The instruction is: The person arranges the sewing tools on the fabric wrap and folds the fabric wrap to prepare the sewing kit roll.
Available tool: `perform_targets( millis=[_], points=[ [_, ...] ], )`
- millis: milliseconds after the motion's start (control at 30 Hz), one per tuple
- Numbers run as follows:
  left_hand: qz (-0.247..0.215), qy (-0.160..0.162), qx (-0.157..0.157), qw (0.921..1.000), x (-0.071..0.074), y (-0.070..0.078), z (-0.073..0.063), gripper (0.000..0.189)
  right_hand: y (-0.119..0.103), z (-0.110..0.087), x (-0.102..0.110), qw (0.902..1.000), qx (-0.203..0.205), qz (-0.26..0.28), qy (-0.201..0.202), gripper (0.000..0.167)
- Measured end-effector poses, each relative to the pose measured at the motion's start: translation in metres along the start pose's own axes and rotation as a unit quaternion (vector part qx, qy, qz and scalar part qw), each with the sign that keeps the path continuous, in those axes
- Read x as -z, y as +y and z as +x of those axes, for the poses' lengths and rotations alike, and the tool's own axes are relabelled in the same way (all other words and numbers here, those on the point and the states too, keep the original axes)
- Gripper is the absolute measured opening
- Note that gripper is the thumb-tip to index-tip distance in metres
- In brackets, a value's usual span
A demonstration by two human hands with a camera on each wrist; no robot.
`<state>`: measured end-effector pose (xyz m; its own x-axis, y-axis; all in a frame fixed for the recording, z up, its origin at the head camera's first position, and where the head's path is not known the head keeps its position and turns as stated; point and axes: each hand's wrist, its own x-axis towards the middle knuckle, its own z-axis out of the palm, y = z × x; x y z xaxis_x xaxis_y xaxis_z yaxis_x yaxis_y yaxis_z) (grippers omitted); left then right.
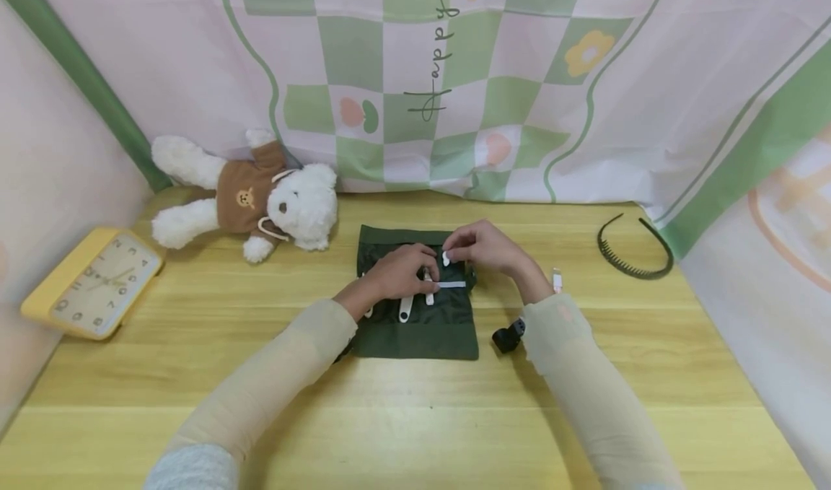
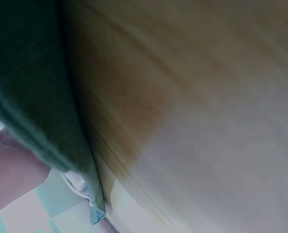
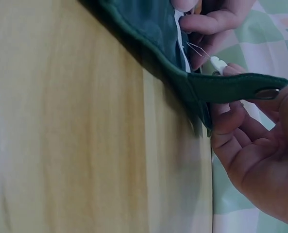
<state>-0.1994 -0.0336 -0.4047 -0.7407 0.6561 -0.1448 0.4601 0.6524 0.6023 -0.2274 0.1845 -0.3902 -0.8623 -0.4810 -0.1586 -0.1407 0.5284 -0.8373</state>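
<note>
A dark green fabric organizer (image 1: 415,341) lies unfolded on the wooden table. My left hand (image 1: 404,270) reaches over its middle and pinches a white elastic band (image 1: 453,284) between thumb and fingers. Beneath those fingers sits a slim white piece (image 1: 429,297), and a white rounded strip (image 1: 405,309) lies to its left. My right hand (image 1: 490,248) pinches a small white earphone (image 1: 446,258) above the organizer's far right part. Thin white wires run from the earphone (image 3: 217,64) toward my left fingers in the right wrist view. A green snap strap (image 3: 236,87) crosses before my right fingers.
A black plug adapter (image 1: 508,336) and a white cable connector (image 1: 557,281) lie near my right forearm. Farther right is a black headband (image 1: 635,266). A plush toy (image 1: 249,198) and a yellow clock (image 1: 94,281) occupy the left. Curtains (image 1: 415,79) stand behind.
</note>
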Motion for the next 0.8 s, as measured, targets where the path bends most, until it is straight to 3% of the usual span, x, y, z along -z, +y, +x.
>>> perform_targets(
  millis=[800],
  points=[
    [0.007, 0.001, 0.004, 1.0000, 0.0000, 0.0008, 0.0003, 0.013, 0.0017, 0.0028, -0.0051, 0.9988, 0.011, 0.005, -0.047, 0.013]
  ],
)
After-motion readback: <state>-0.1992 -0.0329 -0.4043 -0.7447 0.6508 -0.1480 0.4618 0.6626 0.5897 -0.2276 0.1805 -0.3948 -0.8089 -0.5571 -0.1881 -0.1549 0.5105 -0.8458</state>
